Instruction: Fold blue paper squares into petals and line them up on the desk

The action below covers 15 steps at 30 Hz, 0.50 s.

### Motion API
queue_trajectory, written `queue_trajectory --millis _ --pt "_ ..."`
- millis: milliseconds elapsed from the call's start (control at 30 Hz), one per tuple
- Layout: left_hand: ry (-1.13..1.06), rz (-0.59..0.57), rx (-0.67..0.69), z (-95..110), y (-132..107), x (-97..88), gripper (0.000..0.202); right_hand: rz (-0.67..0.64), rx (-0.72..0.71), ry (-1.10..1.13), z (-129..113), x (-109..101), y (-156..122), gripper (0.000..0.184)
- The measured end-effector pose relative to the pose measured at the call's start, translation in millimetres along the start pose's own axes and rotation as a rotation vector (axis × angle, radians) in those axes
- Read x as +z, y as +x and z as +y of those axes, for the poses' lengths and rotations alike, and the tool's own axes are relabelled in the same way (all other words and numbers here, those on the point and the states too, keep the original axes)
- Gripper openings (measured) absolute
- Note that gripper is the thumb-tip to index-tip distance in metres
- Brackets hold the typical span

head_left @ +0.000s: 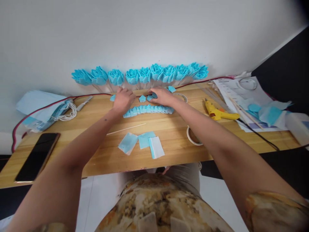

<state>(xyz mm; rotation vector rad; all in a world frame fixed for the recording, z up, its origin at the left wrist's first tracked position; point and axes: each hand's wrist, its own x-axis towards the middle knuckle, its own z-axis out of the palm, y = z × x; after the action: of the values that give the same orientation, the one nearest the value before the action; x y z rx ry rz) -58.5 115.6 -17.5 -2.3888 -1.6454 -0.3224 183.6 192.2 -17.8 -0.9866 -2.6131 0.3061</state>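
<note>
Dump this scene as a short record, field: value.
Left grip: beside a small blue piece; hold unclear
Right grip: over small blue tabs; hold unclear
Folded row: blue, nearer the wearer than both hands
Flowers: blue, lined along the wall
Loose squares: three, near side
Glue gun: yellow, right
Phone: left, screen dark

Lighting fairly brightly, diffusely, seemingly from above | paling the wall [149, 35] mid-frame, dimming toward the top right corner | casting faint, soft-edged shadows beside the blue flowers [145, 74] | softening finger detail on left hand [123, 100] and right hand [161, 96] | stretching right sleeve [275, 211] and bowing tabletop [102, 161] through wide-angle distortion
</note>
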Motion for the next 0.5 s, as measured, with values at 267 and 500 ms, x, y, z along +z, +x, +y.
queue_trajectory --millis 267,500 --pt "-0.274 0.067 -0.244 -18 -5 3.8 0.036 -0.015 0.005 -0.034 6 -1 -6 0.024" --pt "-0.269 0.093 -0.333 -24 -8 1.0 0.036 0.154 0.045 0.105 1 2 -10 0.013"
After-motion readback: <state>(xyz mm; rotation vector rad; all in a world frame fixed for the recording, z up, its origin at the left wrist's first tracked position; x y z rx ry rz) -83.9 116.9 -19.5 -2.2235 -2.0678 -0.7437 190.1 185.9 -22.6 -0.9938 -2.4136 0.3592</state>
